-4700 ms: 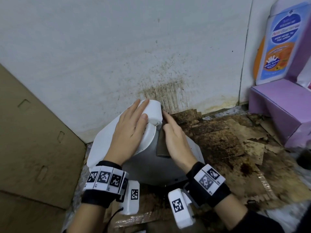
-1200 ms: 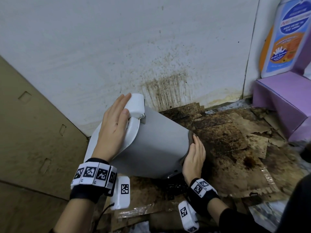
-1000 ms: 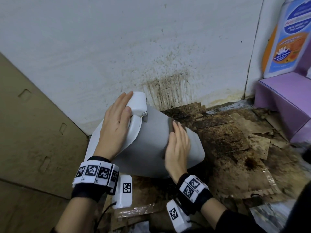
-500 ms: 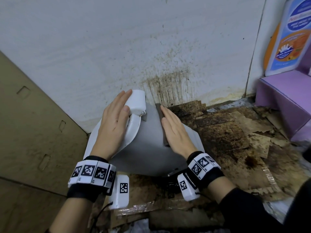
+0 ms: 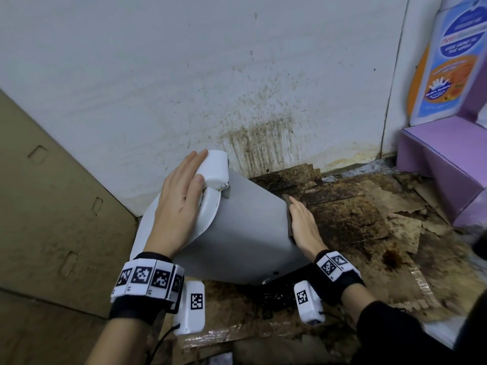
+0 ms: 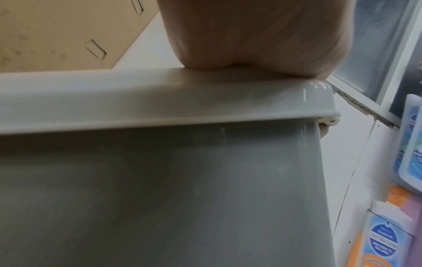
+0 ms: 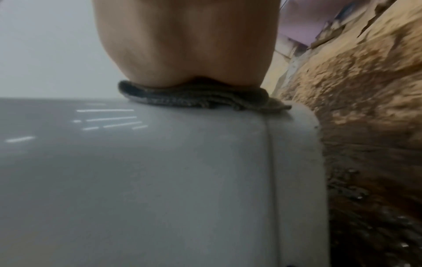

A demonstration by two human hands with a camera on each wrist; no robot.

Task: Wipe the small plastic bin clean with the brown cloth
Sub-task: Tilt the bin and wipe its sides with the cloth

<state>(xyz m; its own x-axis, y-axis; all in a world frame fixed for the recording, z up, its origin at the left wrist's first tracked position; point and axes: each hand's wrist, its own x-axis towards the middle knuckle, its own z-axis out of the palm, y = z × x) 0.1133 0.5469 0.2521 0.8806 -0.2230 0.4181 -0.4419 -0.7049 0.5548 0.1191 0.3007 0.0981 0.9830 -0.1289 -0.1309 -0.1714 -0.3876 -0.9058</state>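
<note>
The small grey plastic bin (image 5: 247, 227) lies tipped on its side with its white lid (image 5: 208, 209) toward the left. My left hand (image 5: 181, 196) rests flat on the lid, fingers straight over its white tab. My right hand (image 5: 303, 227) presses the folded brown cloth (image 5: 288, 214) flat against the bin's bottom edge on the right. In the right wrist view the cloth (image 7: 205, 97) sits squeezed between my palm and the grey bin (image 7: 160, 180). In the left wrist view my palm lies on the lid rim (image 6: 160, 101) above the grey wall (image 6: 160, 198).
A stained white wall (image 5: 237, 88) stands just behind the bin. Dirty, torn cardboard (image 5: 355, 219) covers the floor to the right. A brown cardboard panel (image 5: 52, 206) leans at the left. A purple box (image 5: 442, 159) and a cleaner bottle (image 5: 448, 61) stand at the far right.
My right hand has slid the cloth from the bin's upper side near the lid down to its bottom edge at the right. The left hand has stayed on the lid.
</note>
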